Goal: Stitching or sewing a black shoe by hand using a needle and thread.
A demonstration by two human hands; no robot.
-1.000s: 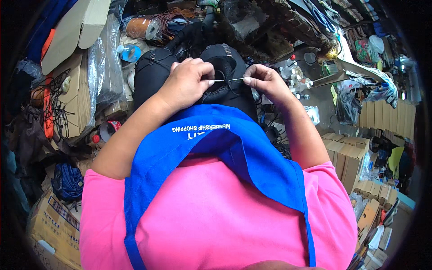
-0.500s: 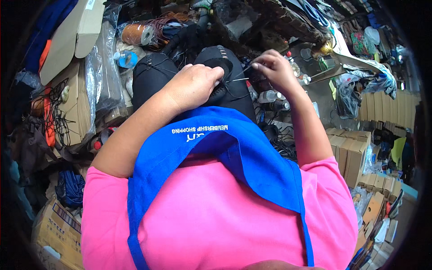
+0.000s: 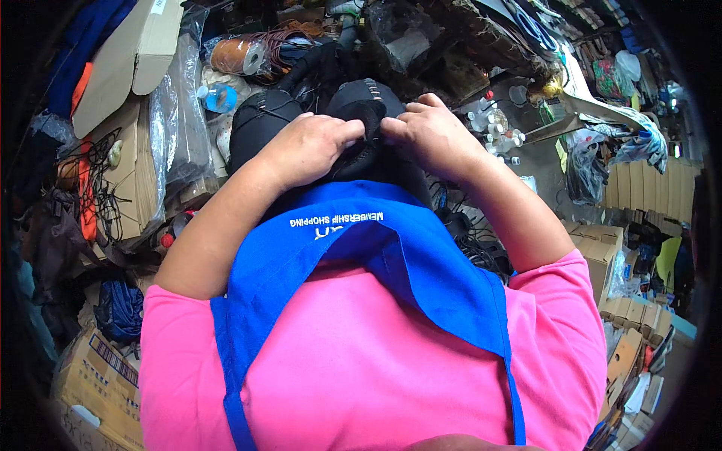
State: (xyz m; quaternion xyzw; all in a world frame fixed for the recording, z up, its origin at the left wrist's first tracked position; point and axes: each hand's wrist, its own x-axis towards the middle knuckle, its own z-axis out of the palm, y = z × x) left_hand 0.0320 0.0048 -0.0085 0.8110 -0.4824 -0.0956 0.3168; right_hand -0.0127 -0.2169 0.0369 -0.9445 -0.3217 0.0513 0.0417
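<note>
A curved black piece (image 3: 366,119), fabric or leather-like, rests over my black-clad knees; its exact kind is unclear. My left hand (image 3: 316,146) grips its left side, thumb and fingers pinched together. From the other side, my right hand (image 3: 436,137) meets it with bent fingers, close to the left fingertips. Whatever the right fingers pinch is hidden, and no needle shows now. Pale stitch-like marks (image 3: 374,90) run along the dark cloth above the piece. A blue apron (image 3: 353,197) covers my lap below the hands.
Beyond my knees lies an orange spool (image 3: 235,55), with a blue-labelled plastic bottle (image 3: 218,98) beside it. Small clear bottles (image 3: 492,124) stand right of my right hand. Flattened cardboard (image 3: 128,173) leans at left, and cardboard boxes (image 3: 594,240) stand at right.
My right hand has come in leftward from out at the right to the black piece. The thin needle and thread seen between the hands earlier are out of sight. My left hand stays nearly in place.
</note>
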